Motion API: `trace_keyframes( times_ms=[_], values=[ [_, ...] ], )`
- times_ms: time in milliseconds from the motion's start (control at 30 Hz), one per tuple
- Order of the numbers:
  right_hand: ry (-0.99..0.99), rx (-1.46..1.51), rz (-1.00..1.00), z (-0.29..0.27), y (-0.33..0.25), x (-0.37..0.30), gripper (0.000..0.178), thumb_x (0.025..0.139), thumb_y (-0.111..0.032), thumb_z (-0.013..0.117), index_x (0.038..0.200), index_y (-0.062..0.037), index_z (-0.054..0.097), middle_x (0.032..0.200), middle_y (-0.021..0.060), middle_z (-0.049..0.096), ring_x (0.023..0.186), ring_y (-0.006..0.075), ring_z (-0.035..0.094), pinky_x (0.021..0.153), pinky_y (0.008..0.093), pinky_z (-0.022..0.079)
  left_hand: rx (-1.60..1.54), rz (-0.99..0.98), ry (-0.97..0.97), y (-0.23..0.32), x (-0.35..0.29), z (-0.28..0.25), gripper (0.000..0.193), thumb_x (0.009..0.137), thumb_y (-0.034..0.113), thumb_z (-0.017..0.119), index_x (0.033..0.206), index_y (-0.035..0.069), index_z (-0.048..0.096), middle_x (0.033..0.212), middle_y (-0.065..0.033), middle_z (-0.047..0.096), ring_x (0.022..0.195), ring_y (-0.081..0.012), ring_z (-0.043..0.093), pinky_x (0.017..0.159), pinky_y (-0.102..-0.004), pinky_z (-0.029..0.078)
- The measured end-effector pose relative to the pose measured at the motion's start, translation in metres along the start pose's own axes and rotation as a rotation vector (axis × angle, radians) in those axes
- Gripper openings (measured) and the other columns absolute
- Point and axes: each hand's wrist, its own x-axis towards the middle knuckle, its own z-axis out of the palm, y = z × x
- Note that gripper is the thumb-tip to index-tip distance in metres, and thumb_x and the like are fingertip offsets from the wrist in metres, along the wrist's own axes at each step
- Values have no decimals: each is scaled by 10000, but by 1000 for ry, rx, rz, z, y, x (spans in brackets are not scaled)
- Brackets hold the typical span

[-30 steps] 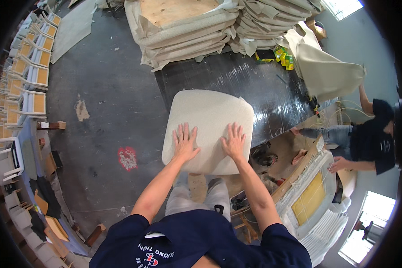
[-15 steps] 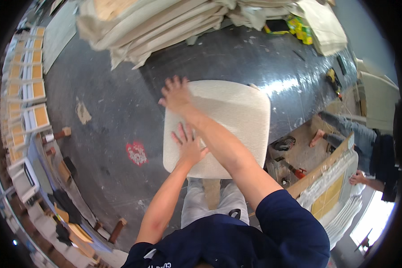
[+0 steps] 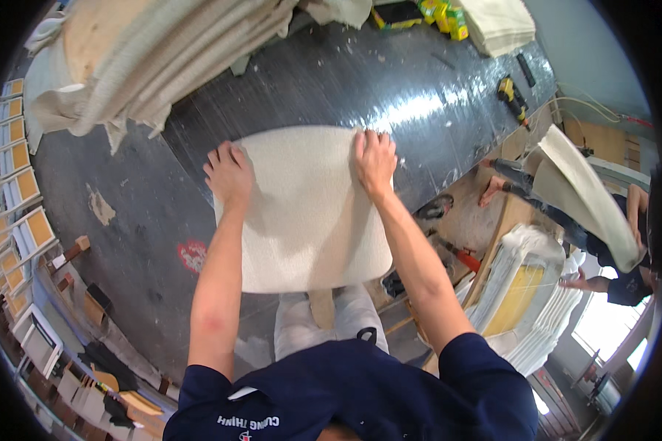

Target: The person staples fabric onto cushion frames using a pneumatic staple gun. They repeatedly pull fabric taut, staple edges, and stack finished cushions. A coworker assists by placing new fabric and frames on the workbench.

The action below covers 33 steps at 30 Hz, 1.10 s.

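A cream fabric-covered seat cushion (image 3: 309,213) lies in front of me, its near edge above my legs. My left hand (image 3: 229,175) grips its far left corner, with the fingers over the edge. At the far right corner my right hand (image 3: 376,163) is closed round the rim, fingers pointing away from me. The cushion's underside is hidden, as are the thumbs' exact places.
A dark worktable (image 3: 309,81) carries a heap of cream fabric (image 3: 169,59), yellow-green packages (image 3: 441,16) and a yellow-black power tool (image 3: 511,99). At right a co-worker handles a cream panel (image 3: 585,198). Wrapped frames (image 3: 518,287) stand nearby; chair frames (image 3: 26,173) line the left.
My hands, earlier resting on and sweeping over the cushion with arms crossed, have parted to grip its far corners. The cushion shifted slightly left. The co-worker's panel has come up into view.
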Motion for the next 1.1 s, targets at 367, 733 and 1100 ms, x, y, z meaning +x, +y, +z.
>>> trace_keyframes(
  times_ms=[367, 733, 1100],
  values=[
    [-174, 601, 307, 11, 52, 70, 502, 1063, -473, 500, 1177, -91, 805, 1160, 266, 764, 1119, 469, 704, 1000, 522, 535, -386, -349, -146, -35, 67, 0, 520, 1042, 402, 442, 1173, 56, 806, 1239, -268, 752, 1198, -482, 682, 1068, -517, 507],
    [194, 232, 593, 27, 146, -291, 555, 1147, -414, 389, 1335, 32, 661, 1142, 277, 735, 1107, 503, 672, 976, 557, 514, -305, -319, 2, -178, -260, -28, 451, 1127, 349, 431, 1276, -5, 667, 1110, -335, 718, 1019, -567, 661, 885, -593, 507],
    [31, 1314, 32, -235, 52, -225, 525, 1122, -402, 602, 1475, -13, 589, 1268, 65, 705, 1111, 155, 664, 971, 316, 533, -1009, 85, -2, -108, -181, -271, 594, 1169, 445, 303, 1380, 35, 677, 1334, -245, 694, 1268, -401, 646, 1079, -459, 470]
  ],
)
